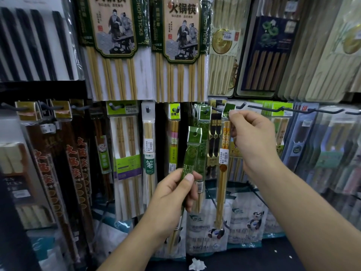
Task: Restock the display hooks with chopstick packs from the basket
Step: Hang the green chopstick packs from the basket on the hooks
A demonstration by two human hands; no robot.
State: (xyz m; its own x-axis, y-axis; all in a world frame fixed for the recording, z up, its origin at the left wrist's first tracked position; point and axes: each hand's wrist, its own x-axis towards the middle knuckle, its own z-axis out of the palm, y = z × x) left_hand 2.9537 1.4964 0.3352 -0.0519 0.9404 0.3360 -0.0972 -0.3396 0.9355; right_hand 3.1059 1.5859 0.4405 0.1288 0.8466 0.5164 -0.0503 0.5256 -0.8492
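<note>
Fingers of the right hand point(254, 141) pinch the header of a yellow pack point(224, 153), holding it at a hook point(217, 108) at one o'clock from centre. Whether the hole is on the wire I cannot tell. It seems best to square the header to the hook tip and slide it straight back, so the film does not tear. The left hand point(172, 194), at six o'clock, grips a green pack point(192, 149) upright. No basket shows.
</note>
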